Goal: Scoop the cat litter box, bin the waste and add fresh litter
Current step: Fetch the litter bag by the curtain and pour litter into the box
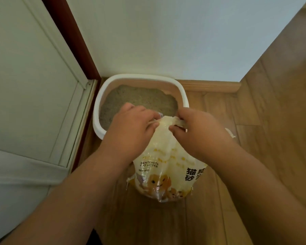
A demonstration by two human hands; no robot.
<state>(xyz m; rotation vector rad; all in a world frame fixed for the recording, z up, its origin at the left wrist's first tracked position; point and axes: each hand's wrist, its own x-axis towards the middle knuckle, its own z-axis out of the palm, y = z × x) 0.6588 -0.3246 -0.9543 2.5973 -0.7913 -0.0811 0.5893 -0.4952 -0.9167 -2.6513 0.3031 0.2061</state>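
A soft, crinkly plastic litter bag (163, 175) stands on the wooden floor (237, 200), just in front of the litter box (181, 91). The bag is pale yellow and a bit see-through, with a cartoon animal on it, some big dark letters and the words "BENTONITE CAT LITTER". Its top is bunched up into a thin, wrinkly neck. Both hands are on that neck — the left hand (131, 128) pinches it from one side with curled fingers, and the right hand (198, 131) pinches it from the other side, thumb and fingers squeezed on the plastic. The two hands are very close together, almost touching. The litter box is a smooth white plastic tub with round corners and a thick rim. Inside it is a bed of grey-brown litter (140, 99) that looks grainy, like sand, and a little bumpy. The box sits in the corner of the room, its back against the plain white wall (166, 36) and its left side next to a pale green door (25, 68) with a dark red-brown frame. The floor is made of long brown boards with wavy wood lines — a matching wooden strip runs along the bottom of the wall.
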